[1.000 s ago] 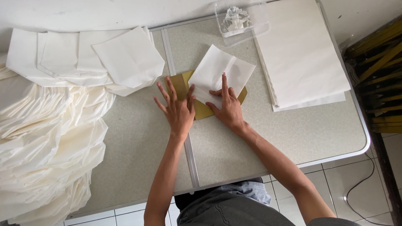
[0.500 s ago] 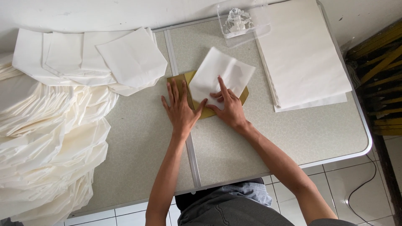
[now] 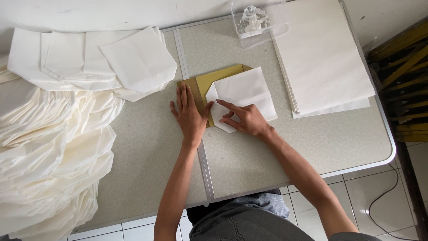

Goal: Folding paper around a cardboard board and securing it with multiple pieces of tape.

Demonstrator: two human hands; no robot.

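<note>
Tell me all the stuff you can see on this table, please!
Folded paper: one, white, table middle, on the board.
Board: one, mustard yellow, under that paper.
Flat sheet stack: one, white, right.
Clear box: one, top edge, holding something white.
Folded pieces: several, white, top left.
Fanned paper heap: one, cream, far left.
Table: one, speckled grey.
Left hand: flat on the board.
Right hand: pressing the folded paper.

Two hands: left hand [image 3: 189,114], right hand [image 3: 248,119]. Under their fingers [image 3: 223,105], one folded white paper sheet [image 3: 245,91] and one mustard-yellow board [image 3: 218,76]. Beyond the fingers, one clear plastic box [image 3: 261,24] and one flat paper stack [image 3: 323,58]. One desk [image 3: 276,151].
</note>
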